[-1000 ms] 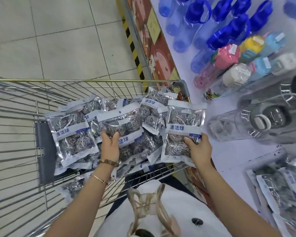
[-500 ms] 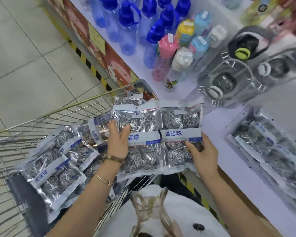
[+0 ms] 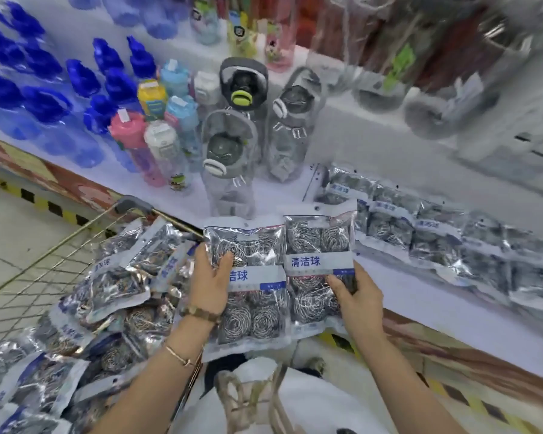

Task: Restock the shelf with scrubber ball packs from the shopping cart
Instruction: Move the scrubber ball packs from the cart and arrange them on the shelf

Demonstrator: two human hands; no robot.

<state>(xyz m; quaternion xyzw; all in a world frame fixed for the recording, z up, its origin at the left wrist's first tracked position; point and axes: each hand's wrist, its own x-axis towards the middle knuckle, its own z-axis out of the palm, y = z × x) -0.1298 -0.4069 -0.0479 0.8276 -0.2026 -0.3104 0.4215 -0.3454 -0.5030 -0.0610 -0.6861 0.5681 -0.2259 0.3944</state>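
Note:
I hold two clear packs of steel scrubber balls with blue-and-white labels side by side over the shelf's front edge. My left hand (image 3: 210, 283) grips the left scrubber pack (image 3: 248, 308); my right hand (image 3: 358, 299) grips the right scrubber pack (image 3: 318, 261) at its lower corner. Several more scrubber packs (image 3: 116, 283) lie piled in the wire shopping cart (image 3: 60, 245) at the left. A row of scrubber packs (image 3: 436, 236) lies overlapping on the white shelf (image 3: 420, 296) to the right.
Blue, pink and pastel water bottles (image 3: 132, 142) stand at the shelf's left and back. Clear bottles with grey lids (image 3: 226, 158) stand just behind the held packs. More blurred goods fill the upper right. Tiled floor (image 3: 7, 233) shows left of the cart.
Both hands lifted their packs out of the cart and carried them right, to the shelf edge. My view swung from the cart toward the shelf.

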